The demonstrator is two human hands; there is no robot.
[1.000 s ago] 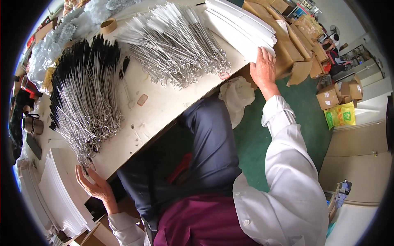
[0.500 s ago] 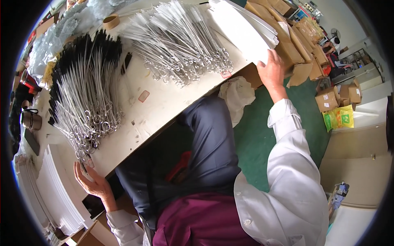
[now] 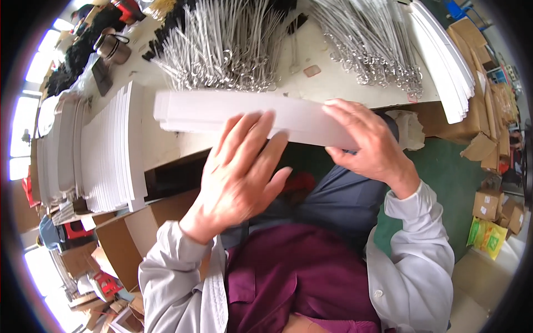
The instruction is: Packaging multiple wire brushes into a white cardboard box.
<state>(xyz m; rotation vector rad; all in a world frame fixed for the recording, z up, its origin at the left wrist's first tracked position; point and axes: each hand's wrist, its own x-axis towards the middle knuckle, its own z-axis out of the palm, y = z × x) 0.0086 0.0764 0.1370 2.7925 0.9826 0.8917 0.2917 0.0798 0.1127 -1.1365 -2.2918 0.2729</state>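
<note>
White flat carton sleeve (image 3: 222, 114) gripped by left hand (image 3: 239, 172) and right hand (image 3: 366, 144); hands apart.

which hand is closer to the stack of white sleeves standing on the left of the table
Left. The left hand holds the flat white box just right of the stack; the right hand grips the box's far end, farther from it.

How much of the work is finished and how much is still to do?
Done, it seems: flat white sleeves are stacked at the left.

In hand: the left hand and right hand hold one long white sleeve.

Left: heaps of metal scissor-like tools lie loose on the table, beside another white stack.
</note>
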